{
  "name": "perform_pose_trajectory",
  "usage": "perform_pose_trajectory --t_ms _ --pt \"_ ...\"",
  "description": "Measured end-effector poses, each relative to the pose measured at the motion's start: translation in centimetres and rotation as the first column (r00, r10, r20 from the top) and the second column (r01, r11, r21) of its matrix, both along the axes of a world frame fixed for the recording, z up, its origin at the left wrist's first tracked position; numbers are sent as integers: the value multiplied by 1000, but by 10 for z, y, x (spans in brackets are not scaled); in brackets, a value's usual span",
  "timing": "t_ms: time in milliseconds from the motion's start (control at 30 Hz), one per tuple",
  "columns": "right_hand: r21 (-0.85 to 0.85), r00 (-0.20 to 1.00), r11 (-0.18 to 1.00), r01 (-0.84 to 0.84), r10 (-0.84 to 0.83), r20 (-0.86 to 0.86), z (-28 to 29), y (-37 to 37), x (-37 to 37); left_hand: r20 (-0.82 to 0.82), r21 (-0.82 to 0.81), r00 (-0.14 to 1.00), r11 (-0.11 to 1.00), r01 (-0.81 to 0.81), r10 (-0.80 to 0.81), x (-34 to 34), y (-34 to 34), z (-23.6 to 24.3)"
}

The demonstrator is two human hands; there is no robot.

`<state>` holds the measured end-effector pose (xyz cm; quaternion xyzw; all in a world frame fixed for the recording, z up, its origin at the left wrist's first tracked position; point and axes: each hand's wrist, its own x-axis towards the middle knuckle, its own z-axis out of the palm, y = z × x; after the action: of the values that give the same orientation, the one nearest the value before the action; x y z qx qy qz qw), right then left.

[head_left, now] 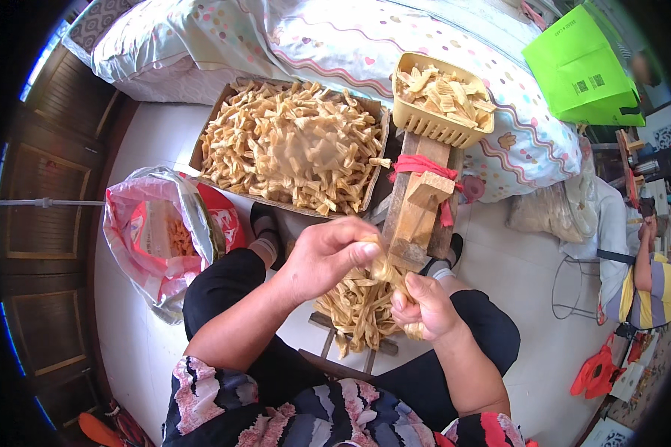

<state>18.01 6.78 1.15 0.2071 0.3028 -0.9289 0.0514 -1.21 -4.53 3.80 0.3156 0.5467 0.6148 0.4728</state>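
Both of my hands grip a pale tan, limp strip (pixel 388 270) in front of a wooden block (pixel 410 223) bound with red cloth (pixel 421 165). My left hand (pixel 332 261) pinches its upper end; my right hand (pixel 429 309) has fingers wrapped round the lower part. Below them lies a loose heap of similar long strips (pixel 350 313) over a dark slatted frame, between my legs. A large shallow box (pixel 196 153) beyond holds many short knotted pieces (pixel 287 141). At the far end of the wooden piece, a yellow plastic basket (pixel 440 128) holds flat tan scraps.
An open bag (pixel 138 223) with orange contents stands at left beside dark wooden doors (pixel 48 223). A bed (pixel 313 37) spans the back, with a green bag (pixel 566 52) on it. At far right another person's arm (pixel 645 253) shows beside stools and clutter.
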Motion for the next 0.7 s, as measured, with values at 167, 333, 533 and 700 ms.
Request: perform_pose_trajectory --t_ms 167,333,533,700 --pt "129 985 992 -9 -13 172 10 -4 -6 334 -172 918 943 284 -215 18 2 -10" --pt "609 946 778 153 -293 136 14 13 2 221 -133 974 988 82 -51 17 9 -14" --pt "956 826 197 218 -559 -74 -9 39 -17 3 -156 998 986 -54 55 20 52 -37" --pt "978 801 -97 -186 -591 94 -24 47 -27 -482 -211 872 955 -208 83 23 63 -76"
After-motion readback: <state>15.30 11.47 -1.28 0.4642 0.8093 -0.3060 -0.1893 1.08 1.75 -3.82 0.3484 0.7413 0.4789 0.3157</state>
